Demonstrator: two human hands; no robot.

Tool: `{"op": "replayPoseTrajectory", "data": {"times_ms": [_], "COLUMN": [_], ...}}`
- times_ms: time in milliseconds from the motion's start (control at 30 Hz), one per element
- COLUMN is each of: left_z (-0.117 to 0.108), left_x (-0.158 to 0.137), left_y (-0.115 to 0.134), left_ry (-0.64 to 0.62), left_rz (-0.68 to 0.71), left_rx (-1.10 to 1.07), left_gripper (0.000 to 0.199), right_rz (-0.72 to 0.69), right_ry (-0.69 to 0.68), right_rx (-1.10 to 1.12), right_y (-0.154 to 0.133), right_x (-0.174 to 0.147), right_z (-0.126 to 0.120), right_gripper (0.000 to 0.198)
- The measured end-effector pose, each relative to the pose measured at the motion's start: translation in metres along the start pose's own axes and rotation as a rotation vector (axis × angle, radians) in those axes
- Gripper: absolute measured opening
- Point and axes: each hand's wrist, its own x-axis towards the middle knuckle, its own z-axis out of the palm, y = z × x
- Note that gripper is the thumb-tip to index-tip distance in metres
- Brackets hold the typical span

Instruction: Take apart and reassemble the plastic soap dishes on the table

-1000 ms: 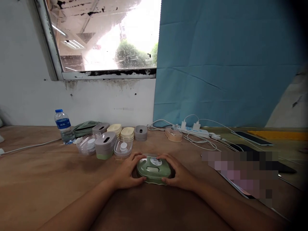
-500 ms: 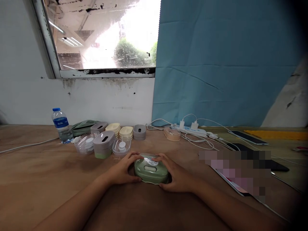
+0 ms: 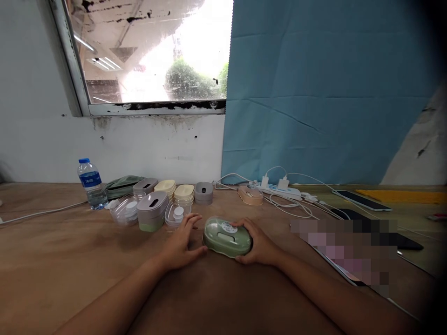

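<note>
A green oval container [image 3: 226, 238] with a glossy lid and a round white sticker is in front of me on the table. My right hand [image 3: 260, 244] grips its right end, thumb at the near edge and fingers over the top. Just off the container's left end is my left hand [image 3: 183, 244], fingers spread and holding nothing; the thumb tip comes close to the container's side. Behind my left hand are a clear tub with a white cap [image 3: 178, 215] and a grey lidded box with a green base [image 3: 152, 211].
Cream stacked tubs [image 3: 184, 192], grey boxes [image 3: 203, 192], a water bottle [image 3: 91, 184] and a green pouch [image 3: 123, 186] line the back left. A peach container [image 3: 250, 195] sits by a power strip [image 3: 279, 190] with cables. Several phones or tablets [image 3: 363, 201] lie right.
The green container has shifted right and turned slightly, with the right hand holding it. My left hand has let go of its left end and opened beside it.
</note>
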Motion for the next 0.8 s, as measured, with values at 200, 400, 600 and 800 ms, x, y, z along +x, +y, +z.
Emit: {"op": "replayPoseTrajectory", "data": {"times_ms": [200, 400, 600, 800], "left_z": [0.003, 0.007, 0.009, 0.010], "left_x": [0.002, 0.003, 0.003, 0.003], "left_y": [-0.004, -0.008, -0.009, -0.009], "left_ry": [0.303, 0.335, 0.330, 0.293], "left_rz": [0.010, -0.078, -0.111, -0.154], "left_rx": [0.075, 0.059, 0.019, -0.020], "left_gripper": [0.042, 0.037, 0.035, 0.034], "right_rz": [0.162, 0.407, 0.546, 0.549], "right_ry": [0.516, 0.797, 0.747, 0.711], "right_rx": [-0.190, -0.329, -0.333, -0.359], "right_y": [0.037, 0.091, 0.126, 0.135], "right_x": [0.035, 0.082, 0.093, 0.096], "right_z": [-0.013, -0.044, -0.044, -0.037], "right_gripper": [0.059, 0.066, 0.062, 0.068]}}
